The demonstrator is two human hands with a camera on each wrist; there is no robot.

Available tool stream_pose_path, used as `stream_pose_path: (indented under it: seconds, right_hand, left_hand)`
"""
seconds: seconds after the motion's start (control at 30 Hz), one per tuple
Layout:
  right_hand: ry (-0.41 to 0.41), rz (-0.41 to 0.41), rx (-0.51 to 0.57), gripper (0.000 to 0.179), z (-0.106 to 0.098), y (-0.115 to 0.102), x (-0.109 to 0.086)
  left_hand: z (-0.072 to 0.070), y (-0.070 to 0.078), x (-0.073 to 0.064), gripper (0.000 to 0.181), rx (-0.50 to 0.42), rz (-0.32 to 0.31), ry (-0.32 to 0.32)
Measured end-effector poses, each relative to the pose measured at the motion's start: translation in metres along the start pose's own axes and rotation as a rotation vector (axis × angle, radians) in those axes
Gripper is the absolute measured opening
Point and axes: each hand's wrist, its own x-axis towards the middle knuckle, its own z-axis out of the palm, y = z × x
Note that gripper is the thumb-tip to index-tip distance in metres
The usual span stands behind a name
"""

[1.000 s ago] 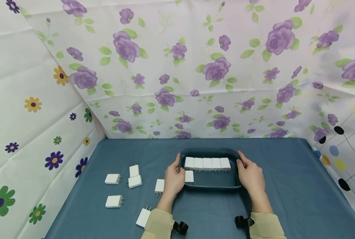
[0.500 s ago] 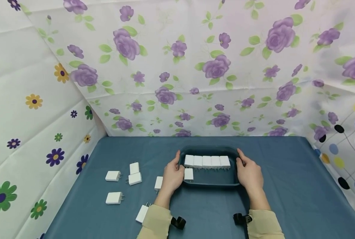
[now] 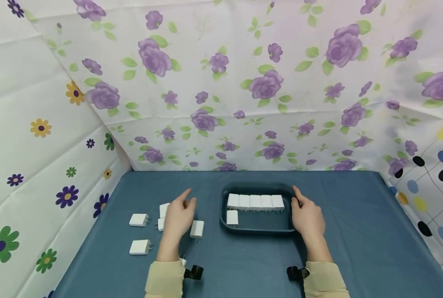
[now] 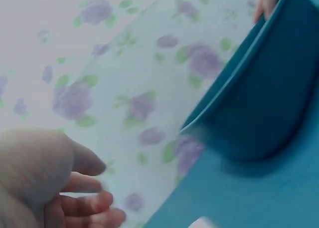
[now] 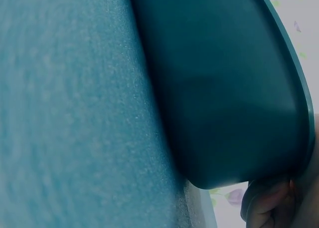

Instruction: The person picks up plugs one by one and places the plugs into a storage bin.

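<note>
A dark blue tray [image 3: 258, 231] lies on the table, holding a row of white plug chargers [image 3: 255, 202] at its back and one more charger [image 3: 232, 217] at the front left. My right hand [image 3: 308, 217] grips the tray's right end, thumb on the rim; in the right wrist view its fingers curl at the tray's end. Off to the left, my left hand [image 3: 179, 217] is in the air with nothing in it, fingers loosely bent. It is nearest a loose charger [image 3: 197, 229] at its right and partly covers two chargers behind it, one being the upper charger [image 3: 164, 210].
Two chargers lie farther left, a back charger [image 3: 138, 219] and a front charger [image 3: 140, 247]. Another charger [image 3: 183, 261] is mostly hidden by the left wrist. Flowered cloth [image 3: 206, 82] hangs behind the blue-covered table [image 3: 359, 231].
My left hand has let go of the tray's left end and moved left, over the loose chargers. The right hand stays at the tray, which holds the same chargers.
</note>
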Motion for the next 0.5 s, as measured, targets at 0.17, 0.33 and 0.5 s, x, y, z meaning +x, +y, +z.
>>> stream_pose_path:
  seconds: [0.17, 0.33, 0.5]
  right_hand:
    - [0.0, 0.0, 0.008, 0.052, -0.002, 0.0, 0.001]
    - [-0.006, -0.001, 0.007, 0.053, -0.002, 0.0, 0.001]
    - [-0.011, -0.002, 0.018, 0.053, 0.0, 0.001, -0.001]
  left_hand:
    - [-0.022, -0.008, -0.007, 0.034, 0.147, -0.058, -0.174]
    - [-0.02, -0.018, -0.007, 0.038, 0.191, -0.093, -0.289]
    - [-0.014, -0.019, -0.008, 0.049, 0.231, -0.106, -0.341]
